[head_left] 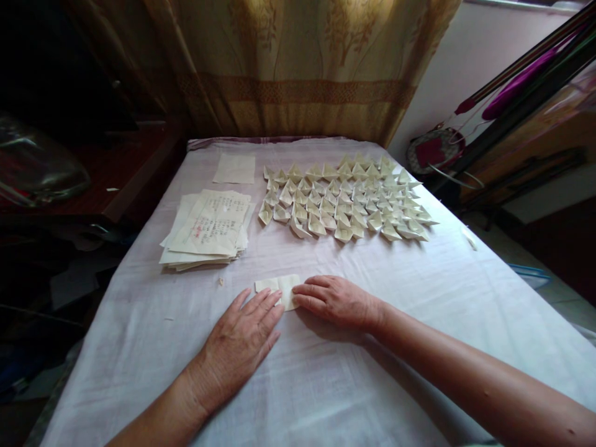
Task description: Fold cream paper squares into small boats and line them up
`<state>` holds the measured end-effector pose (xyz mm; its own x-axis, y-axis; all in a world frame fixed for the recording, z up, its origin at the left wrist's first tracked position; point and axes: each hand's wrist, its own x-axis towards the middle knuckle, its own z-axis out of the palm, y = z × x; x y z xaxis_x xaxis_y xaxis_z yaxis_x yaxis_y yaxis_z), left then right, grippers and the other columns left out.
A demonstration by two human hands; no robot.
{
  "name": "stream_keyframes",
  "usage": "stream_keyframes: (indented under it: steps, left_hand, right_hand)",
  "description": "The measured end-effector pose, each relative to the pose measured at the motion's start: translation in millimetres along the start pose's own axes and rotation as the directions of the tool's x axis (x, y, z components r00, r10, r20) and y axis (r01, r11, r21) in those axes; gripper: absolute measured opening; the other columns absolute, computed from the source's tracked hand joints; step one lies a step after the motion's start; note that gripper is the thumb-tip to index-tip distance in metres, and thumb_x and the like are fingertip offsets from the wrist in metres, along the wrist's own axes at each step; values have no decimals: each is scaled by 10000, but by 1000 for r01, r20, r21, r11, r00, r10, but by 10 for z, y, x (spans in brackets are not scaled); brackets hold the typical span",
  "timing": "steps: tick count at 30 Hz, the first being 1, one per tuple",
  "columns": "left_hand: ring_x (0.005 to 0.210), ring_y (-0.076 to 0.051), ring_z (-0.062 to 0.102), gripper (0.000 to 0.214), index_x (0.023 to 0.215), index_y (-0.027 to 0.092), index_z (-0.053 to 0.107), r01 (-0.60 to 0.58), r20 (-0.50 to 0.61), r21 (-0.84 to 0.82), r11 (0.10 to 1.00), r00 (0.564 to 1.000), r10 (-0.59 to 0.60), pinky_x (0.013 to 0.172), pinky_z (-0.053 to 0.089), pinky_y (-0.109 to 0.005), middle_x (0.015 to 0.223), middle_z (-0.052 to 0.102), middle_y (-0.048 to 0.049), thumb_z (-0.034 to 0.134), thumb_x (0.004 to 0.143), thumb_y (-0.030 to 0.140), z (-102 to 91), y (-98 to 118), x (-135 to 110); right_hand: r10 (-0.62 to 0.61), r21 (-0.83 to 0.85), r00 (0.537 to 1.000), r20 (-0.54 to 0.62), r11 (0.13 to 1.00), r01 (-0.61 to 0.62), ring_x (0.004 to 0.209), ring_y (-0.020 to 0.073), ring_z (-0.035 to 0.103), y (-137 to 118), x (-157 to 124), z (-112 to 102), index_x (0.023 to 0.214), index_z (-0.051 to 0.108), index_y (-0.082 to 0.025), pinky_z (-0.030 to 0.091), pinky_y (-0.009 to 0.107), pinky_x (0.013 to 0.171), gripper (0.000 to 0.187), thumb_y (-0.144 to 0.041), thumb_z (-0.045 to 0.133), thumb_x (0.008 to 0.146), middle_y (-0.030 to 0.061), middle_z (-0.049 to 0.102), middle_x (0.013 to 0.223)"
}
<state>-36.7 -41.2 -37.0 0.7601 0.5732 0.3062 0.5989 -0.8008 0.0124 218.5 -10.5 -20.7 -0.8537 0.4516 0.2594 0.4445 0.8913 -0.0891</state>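
A small folded piece of cream paper (289, 283) lies on the white cloth in front of me. My left hand (244, 330) rests palm down, fingers stretched out flat, with its fingertips on the lower left part of the paper. From the right, my right hand (336, 303) has its fingers close together at the paper's right edge, gripping it there; its thumb is hidden beneath. Beyond the hands stand rows of folded paper boats (344, 202), packed close together. To their left is a stack of loose paper sheets (209, 223), the top one with handwriting and red marks.
A single cream sheet (234, 169) lies behind the stack. The cloth-covered table (372, 372) reaches back to a patterned curtain (298, 68). A dark red wooden desk (139, 180) with a clear plastic bag (40, 164) stands left. A round bag (435, 150) is beyond the right edge.
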Motion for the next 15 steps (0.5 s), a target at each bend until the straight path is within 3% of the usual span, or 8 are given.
stream_keyframes:
  steps: [4,7,10,15]
  left_hand:
    - [1290,-212,538,345,1303,203,577,0,3,-1,1000,1000,0,1159,272,-408,1385,611,-63,393,1025,292,-11,-10,-6]
    - [1286,-223,534,342,1304,219,583,39,2,-26,999,999,-39,1154,299,-417,1381,600,-78,420,1012,291,-25,10,-10]
    - [1257,-232,544,338,1300,228,590,78,16,-81,994,997,-77,1152,333,-426,1319,615,-80,469,988,276,-46,19,-12]
    - [1221,-208,567,351,1322,203,573,45,6,-105,993,999,-45,1185,296,-397,1273,656,-46,456,998,274,-67,0,-19]
  right_hand:
    - [81,40,995,-63,996,-79,923,189,643,4,17,40,989,649,-160,514,322,796,194,-178,456,1001,87,728,1101]
    - [216,192,962,-165,964,-184,992,197,631,-20,88,71,927,640,-179,493,340,875,171,-192,478,978,78,729,1080]
    - [275,303,945,-176,928,-214,1027,205,608,-27,159,96,946,626,-182,457,351,930,154,-182,473,963,74,726,1024]
    - [372,327,913,-166,895,-304,811,185,577,-23,211,191,854,603,-180,418,329,808,168,-190,472,958,44,664,788]
